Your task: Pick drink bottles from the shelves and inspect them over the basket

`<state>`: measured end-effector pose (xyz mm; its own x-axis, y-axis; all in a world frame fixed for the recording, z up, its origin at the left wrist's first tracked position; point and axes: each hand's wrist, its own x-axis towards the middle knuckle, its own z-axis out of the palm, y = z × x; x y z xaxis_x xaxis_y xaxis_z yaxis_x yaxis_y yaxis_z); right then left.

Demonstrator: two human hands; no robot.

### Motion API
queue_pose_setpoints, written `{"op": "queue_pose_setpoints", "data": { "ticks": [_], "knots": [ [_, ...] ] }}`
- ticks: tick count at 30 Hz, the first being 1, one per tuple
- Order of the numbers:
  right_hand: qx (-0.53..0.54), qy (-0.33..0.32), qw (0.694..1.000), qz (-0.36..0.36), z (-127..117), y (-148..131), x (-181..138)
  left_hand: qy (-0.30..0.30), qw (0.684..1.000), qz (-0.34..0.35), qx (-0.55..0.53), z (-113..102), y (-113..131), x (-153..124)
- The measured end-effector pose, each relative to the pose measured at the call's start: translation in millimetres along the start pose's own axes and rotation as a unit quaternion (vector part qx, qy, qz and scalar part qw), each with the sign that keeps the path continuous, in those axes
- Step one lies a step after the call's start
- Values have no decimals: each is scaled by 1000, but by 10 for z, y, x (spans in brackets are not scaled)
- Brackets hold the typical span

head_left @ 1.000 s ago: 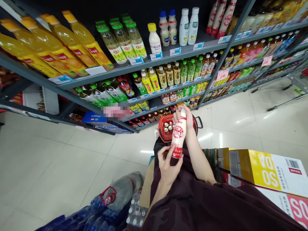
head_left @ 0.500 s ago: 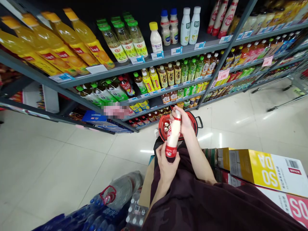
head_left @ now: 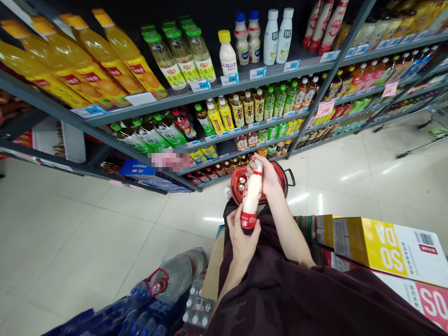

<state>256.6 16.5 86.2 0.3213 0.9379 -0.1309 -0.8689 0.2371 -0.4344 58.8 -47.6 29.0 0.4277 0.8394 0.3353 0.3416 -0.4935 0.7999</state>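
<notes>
Now the bottle (head_left: 252, 193) is held w/ both hands, long way up-down, over the red basket (head_left: 283, 173). Left hand (head_left: 243, 238) wraps its bottom; right hand (head_left: 269, 175) wraps near the top.

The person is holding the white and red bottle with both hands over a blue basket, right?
Not quite: the basket is red, not blue. The head view shows both the left hand and the right hand holding the white and red bottle over it.
</notes>
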Motion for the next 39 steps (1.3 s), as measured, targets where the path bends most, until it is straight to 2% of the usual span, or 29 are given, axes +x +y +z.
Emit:
{"op": "queue_pose_setpoints", "data": {
  "ticks": [13,16,19,21,24,27,29,31,34,37,39],
  "knots": [
    [13,-2,1000,16,24,-18,-13,-27,1000,-14,2,-49,-34,35],
    [23,10,999,30,27,-56,-13,-53,998,-39,-20,-76,-60,39],
    [29,8,998,51,24,-88,-13,-82,988,-98,-88,-78,-86,-8],
    [31,2,997,64,32,-104,-23,-109,963,-162,-187,-54,-91,-61],
    [35,-1,997,75,58,-125,-49,-129,889,-242,-366,10,-72,-129],
    [43,3,996,76,71,-143,-65,-112,826,-276,-478,67,-43,-148],
    [49,-1,996,76,60,-149,-62,-104,806,-285,-508,86,-37,-144],
    [43,-6,996,72,44,-143,-51,-101,807,-284,-508,90,-47,-147],
    [-8,-8,998,55,44,-99,-35,-97,842,-280,-451,85,-90,-165],
    [-121,-1,992,26,80,-1,-35,-97,879,-290,-365,93,-147,-167],
    [-214,3,977,19,95,89,-50,-89,894,-290,-331,115,-195,-147]
  ]
}}
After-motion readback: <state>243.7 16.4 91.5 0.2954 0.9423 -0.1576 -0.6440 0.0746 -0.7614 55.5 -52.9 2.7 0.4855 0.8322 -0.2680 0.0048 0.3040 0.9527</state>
